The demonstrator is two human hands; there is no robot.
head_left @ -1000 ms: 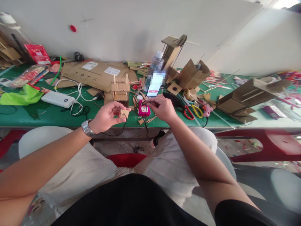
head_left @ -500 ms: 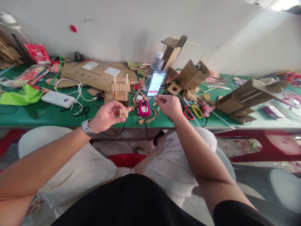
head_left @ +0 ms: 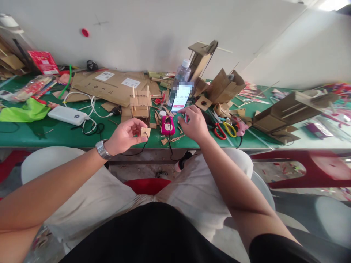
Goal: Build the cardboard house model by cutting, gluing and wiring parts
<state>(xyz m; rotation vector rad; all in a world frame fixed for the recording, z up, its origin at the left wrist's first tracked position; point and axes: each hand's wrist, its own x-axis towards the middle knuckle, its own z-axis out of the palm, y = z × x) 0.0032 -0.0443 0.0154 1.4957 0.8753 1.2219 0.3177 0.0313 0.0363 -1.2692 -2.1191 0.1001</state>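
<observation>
My left hand [head_left: 123, 136] pinches a small square piece of cardboard [head_left: 145, 132] between thumb and fingers, just above the table's front edge. A thin black cord [head_left: 144, 146] comes out of that piece and hangs down. Close to the lit phone [head_left: 181, 96], my right hand [head_left: 193, 123] hovers with its fingers bent and the thumb and forefinger apart; I see nothing held in it. Between the hands lies a pink case [head_left: 168, 126] with a cartoon face and a black cable. Behind my left hand stands a little cardboard frame [head_left: 140, 104] with wooden sticks.
Red-handled and yellow-handled scissors [head_left: 220, 131] lie right of my right hand, beside a pink glue gun [head_left: 241, 128]. A plastic bottle [head_left: 183, 73] and cardboard structures [head_left: 226, 87] stand behind. A white power bank [head_left: 67, 116] sits left. Cardboard scraps [head_left: 175, 139] litter the green table [head_left: 27, 137].
My right hand has moved slightly left and its pinched thumb and forefinger have come apart. My left hand still holds the cardboard piece, which has turned a little.
</observation>
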